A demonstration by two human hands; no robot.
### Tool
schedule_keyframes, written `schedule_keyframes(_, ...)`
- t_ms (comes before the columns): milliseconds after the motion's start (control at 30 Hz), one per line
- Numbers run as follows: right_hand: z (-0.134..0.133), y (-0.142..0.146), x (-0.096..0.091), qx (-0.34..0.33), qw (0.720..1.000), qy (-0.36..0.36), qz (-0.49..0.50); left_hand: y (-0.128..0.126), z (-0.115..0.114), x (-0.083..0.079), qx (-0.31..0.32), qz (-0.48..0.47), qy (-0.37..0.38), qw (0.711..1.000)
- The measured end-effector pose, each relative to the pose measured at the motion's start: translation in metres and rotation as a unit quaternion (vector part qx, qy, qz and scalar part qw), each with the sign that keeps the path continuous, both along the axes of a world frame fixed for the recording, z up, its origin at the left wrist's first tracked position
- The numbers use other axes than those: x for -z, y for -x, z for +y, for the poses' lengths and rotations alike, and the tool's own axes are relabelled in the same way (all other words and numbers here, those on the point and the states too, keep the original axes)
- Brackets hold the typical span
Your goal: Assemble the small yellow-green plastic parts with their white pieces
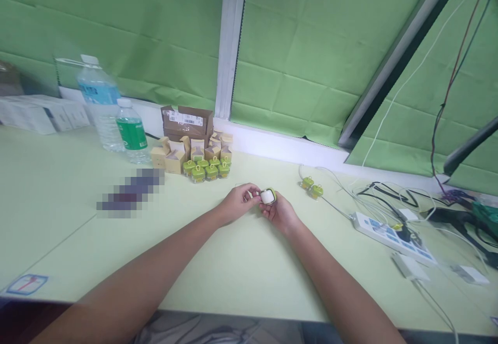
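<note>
My right hand (283, 213) is closed around a small rounded green case (267, 195) with a white face and a dark rim, held just above the table. My left hand (240, 202) meets it from the left, thumb and fingertips pinched at the case's edge; what lies between them is too small to make out. Beyond my left hand stands a cluster of small clear containers with green lids (211, 170) and loops on top. Two similar green-lidded containers (312, 187) sit to the right, beside thin cables.
Behind the cluster are opened small cardboard boxes (176, 156) and a brown carton (187, 123). Two water bottles (131, 135) stand left of them, near white boxes (42, 113). On the right lie a power strip (392, 237), tangled cables and a white adapter (411, 267). A blurred patch covers something at left.
</note>
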State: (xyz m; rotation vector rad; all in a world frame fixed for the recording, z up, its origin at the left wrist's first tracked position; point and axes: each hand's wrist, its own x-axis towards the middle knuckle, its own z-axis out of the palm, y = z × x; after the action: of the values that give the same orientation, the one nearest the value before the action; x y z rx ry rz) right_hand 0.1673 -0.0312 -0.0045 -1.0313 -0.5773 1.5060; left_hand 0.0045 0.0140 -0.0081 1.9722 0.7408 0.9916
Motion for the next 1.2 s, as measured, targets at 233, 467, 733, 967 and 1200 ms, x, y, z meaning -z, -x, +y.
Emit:
schedule_keyframes(233,0.0019,-0.0009,0.0025,-0.003,1.0,-0.001,-0.005,0.0001,-0.0013,-0.0014,-0.01,0.001,0.0,1.0)
schedule_keyframes(467,0.001,-0.0011,0.0031,-0.02,0.998,-0.031,-0.043,0.0001,-0.0024,-0.0014,-0.017,0.002,0.003,1.0)
schedule_keyframes(733,0.0014,-0.0001,0.004,-0.002,0.997,-0.04,-0.069,0.0036,-0.0035,-0.0029,0.03,-0.011,0.016,0.999)
schedule_keyframes(967,-0.0012,0.0039,0.0006,0.014,0.995,-0.034,-0.088,0.0029,-0.0053,-0.0036,0.008,0.007,0.005,1.0)
schedule_keyframes(1200,-0.0011,0.0038,0.0009,0.009,0.996,-0.027,-0.086,0.0035,-0.0052,-0.0035,0.015,0.009,0.01,1.0)
